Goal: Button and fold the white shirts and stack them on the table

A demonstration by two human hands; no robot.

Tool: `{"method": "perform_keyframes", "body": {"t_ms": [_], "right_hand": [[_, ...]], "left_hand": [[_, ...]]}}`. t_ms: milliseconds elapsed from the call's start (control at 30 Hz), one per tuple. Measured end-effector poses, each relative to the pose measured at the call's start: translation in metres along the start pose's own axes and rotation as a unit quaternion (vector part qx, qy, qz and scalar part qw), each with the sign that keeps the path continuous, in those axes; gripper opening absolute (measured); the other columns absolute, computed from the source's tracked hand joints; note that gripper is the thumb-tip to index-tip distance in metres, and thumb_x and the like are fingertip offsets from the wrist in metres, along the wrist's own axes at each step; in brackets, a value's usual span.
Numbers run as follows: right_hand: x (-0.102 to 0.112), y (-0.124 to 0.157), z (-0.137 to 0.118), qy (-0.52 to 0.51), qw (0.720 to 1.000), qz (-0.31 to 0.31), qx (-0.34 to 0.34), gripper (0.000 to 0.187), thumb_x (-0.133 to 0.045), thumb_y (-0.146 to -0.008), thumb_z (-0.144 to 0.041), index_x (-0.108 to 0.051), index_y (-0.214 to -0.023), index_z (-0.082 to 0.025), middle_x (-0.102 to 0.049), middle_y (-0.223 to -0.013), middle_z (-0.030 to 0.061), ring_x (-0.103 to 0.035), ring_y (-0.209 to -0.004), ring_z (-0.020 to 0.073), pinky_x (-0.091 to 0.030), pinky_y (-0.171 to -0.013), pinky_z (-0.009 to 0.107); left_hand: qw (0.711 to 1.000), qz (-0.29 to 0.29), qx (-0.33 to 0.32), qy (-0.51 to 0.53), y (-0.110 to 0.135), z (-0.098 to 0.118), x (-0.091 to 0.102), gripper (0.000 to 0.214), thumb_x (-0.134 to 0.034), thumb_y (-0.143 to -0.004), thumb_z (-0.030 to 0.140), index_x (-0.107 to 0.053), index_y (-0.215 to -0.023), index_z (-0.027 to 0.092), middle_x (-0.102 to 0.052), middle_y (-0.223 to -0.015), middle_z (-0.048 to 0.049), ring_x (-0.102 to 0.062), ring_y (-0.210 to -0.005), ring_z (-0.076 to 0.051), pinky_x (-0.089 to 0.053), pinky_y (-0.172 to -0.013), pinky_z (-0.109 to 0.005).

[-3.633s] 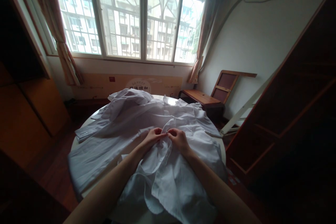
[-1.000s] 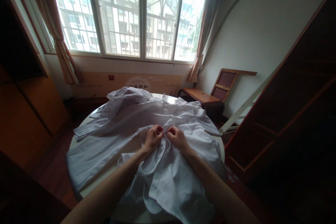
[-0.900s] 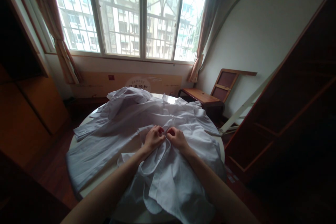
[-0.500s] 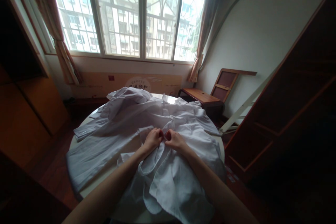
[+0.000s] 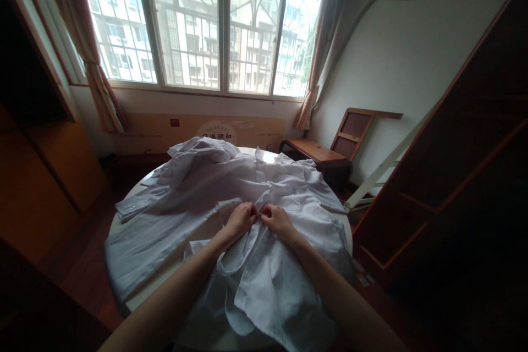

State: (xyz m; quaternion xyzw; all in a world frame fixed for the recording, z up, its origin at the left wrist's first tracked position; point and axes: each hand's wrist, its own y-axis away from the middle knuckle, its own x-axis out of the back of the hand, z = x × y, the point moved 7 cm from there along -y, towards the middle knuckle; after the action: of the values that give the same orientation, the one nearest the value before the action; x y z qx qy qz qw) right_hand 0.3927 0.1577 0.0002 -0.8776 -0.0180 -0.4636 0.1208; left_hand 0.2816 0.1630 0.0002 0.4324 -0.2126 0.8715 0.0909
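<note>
A rumpled white shirt [image 5: 198,187] lies spread over a round table [image 5: 142,294], its front running toward me and its lower end hanging over the near edge. A cuff with small buttons [image 5: 130,208] rests at the left. My left hand [image 5: 242,216] pinches the front edge of the shirt near the table's middle. Close beside it, my right hand [image 5: 275,219] pinches the same strip of cloth from the other side, fingertips nearly touching. Whatever small part sits between the fingertips is hidden.
Behind the table stand a long printed cardboard panel [image 5: 160,126] and barred windows [image 5: 190,27]. A wooden bench [image 5: 315,149] is at the back right. A dark wooden panel [image 5: 437,192] leans along the right, and an orange cabinet [image 5: 45,176] stands at the left.
My right hand has shifted very slightly, its fingertips curling tighter around the cloth. My left hand and the shirt look almost unchanged.
</note>
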Motion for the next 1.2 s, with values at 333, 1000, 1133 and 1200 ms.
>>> {"method": "perform_keyframes", "body": {"t_ms": [333, 1000, 1133, 1200], "right_hand": [[0.0, 0.0, 0.001, 0.007, 1.0, 0.005, -0.012, 0.013, -0.06, -0.067, -0.026, -0.064, -0.071, -0.014, -0.065, -0.068, 0.0043, -0.057, -0.063, 0.0146, -0.037, -0.058, 0.022], [0.013, 0.0, 0.002, -0.063, 0.995, 0.075, -0.014, 0.013, -0.058, -0.072, -0.023, -0.067, -0.076, -0.015, -0.068, -0.073, 0.0052, -0.061, -0.067, 0.0156, -0.043, -0.064, 0.024], [0.015, 0.002, -0.003, -0.08, 0.993, 0.083, 0.0, 0.014, -0.057, -0.072, -0.024, -0.068, -0.076, -0.016, -0.069, -0.073, 0.0055, -0.061, -0.068, 0.0159, -0.044, -0.066, 0.025], [0.016, 0.003, -0.005, -0.088, 0.993, 0.081, 0.007, 0.015, -0.057, -0.073, -0.024, -0.069, -0.076, -0.016, -0.069, -0.075, 0.0058, -0.062, -0.07, 0.0164, -0.044, -0.067, 0.025]], "left_hand": [[0.997, -0.014, 0.032, -0.064, 0.003, -0.001, 0.0, 0.011, -0.052, -0.076, 0.024, -0.059, -0.076, 0.016, -0.062, -0.082, -0.006, -0.057, -0.081, -0.019, -0.042, -0.07, -0.027], [0.997, 0.069, 0.011, 0.038, 0.003, 0.001, 0.01, 0.011, -0.057, -0.074, 0.023, -0.064, -0.073, 0.014, -0.061, -0.074, -0.0039, -0.054, -0.068, -0.015, -0.041, -0.065, -0.026], [0.995, 0.072, 0.017, 0.062, 0.003, -0.001, 0.01, 0.013, -0.057, -0.074, 0.025, -0.064, -0.073, 0.013, -0.062, -0.071, -0.0037, -0.055, -0.065, -0.014, -0.041, -0.063, -0.025], [0.994, 0.071, 0.018, 0.076, 0.003, -0.001, 0.011, 0.014, -0.058, -0.074, 0.025, -0.064, -0.073, 0.013, -0.063, -0.07, -0.0031, -0.055, -0.064, -0.014, -0.04, -0.062, -0.024]]}}
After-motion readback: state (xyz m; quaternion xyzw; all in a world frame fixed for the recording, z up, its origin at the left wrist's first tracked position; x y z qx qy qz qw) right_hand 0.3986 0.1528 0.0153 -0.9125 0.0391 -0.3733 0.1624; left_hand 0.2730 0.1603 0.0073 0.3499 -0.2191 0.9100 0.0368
